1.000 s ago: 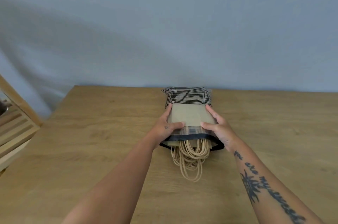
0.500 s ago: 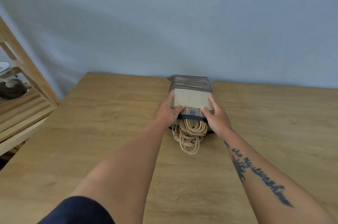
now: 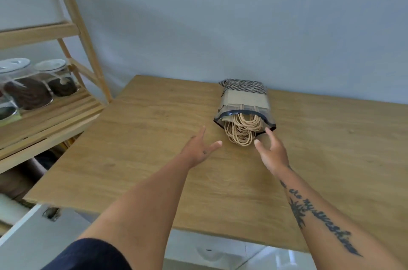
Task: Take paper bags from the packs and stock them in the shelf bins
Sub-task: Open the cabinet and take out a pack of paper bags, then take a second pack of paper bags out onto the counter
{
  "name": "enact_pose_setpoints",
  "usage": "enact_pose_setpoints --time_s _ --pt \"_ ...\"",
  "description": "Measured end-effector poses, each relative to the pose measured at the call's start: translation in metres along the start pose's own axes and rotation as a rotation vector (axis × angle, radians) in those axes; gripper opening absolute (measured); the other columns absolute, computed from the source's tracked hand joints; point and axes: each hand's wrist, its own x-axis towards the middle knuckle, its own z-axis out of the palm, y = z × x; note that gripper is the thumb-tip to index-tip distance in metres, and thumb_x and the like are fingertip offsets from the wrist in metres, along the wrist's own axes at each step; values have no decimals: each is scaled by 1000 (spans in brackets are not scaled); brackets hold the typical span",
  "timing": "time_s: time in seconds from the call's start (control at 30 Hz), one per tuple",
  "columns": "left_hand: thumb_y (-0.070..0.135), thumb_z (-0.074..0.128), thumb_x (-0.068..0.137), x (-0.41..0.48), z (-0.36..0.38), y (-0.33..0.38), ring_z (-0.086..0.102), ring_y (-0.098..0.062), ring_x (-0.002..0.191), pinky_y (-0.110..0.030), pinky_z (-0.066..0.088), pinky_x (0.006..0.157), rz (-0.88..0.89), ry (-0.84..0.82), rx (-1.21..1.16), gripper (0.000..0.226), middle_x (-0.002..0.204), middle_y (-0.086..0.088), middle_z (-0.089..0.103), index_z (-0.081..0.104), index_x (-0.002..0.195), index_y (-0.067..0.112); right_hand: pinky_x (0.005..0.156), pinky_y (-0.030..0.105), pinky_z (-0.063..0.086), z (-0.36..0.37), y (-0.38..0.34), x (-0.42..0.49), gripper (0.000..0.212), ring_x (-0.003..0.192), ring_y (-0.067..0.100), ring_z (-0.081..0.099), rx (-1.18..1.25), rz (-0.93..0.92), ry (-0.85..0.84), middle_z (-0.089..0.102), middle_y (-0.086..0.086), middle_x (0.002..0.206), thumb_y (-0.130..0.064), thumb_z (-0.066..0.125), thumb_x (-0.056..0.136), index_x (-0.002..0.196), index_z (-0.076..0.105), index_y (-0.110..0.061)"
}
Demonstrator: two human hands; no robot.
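Note:
A clear plastic pack [image 3: 244, 99] with a black rim lies on the wooden table [image 3: 154, 159] near the wall. It holds a stack of folded brown paper bags, and their tan rope handles [image 3: 241, 131] spill out of its open mouth toward me. My left hand [image 3: 199, 148] hovers over the table to the left of the handles, fingers straight and spread, holding nothing. My right hand [image 3: 270, 150] is just right of the handles, fingers extended, its fingertips close to the pack's rim but apart from it.
A wooden shelf unit [image 3: 66, 53] stands at the left. Glass jars with white lids [image 3: 33, 84] and dark contents sit on one of its slatted shelves. A pale wall runs behind the table. White surfaces show below the table's near edge.
Both hands have let go of the pack and pulled back toward me. The pack lies where it was. The view has swung left and back, bringing the shelf unit into sight.

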Motion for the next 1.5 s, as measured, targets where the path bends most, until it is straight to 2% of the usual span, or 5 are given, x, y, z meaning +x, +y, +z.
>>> enact_pose_setpoints --time_s 0.27,0.67,0.97,1.2,1.5 --pt "55 51 86 -113 -28 -58 24 -29 141 -37 27 110 63 -29 73 87 155 -14 20 5 150 18 105 37 33 28 -11 -136 55 133 26 38 -93 33 9 37 9 145 -35 54 89 140 38 -21" --pt "62 49 83 -255 -69 -210 6 -28 146 -49 18 116 -90 -66 193 89 158 -8 12 2 150 26 106 39 33 110 -2 -314 50 136 22 29 -278 -8 -182 33 5 145 -39 50 90 135 41 -18" --pt "55 45 89 -271 -66 -286 19 -31 142 -45 24 112 -287 19 139 78 155 -10 20 10 150 23 96 29 34 182 25 -315 48 125 23 44 -219 114 -342 40 6 140 -35 55 89 132 46 -16" --pt "53 46 89 -244 -53 -336 25 -28 140 -41 28 109 -370 55 88 74 154 -7 24 12 149 24 103 37 39 246 53 -281 47 125 24 45 -201 177 -496 43 8 139 -35 58 87 131 47 -23" --pt "39 55 89 -172 -20 -417 33 -20 136 -25 28 105 -276 264 -59 62 150 -3 32 29 144 24 94 34 39 333 94 -188 47 123 26 47 -133 96 -451 41 8 142 -34 55 89 135 41 -32"
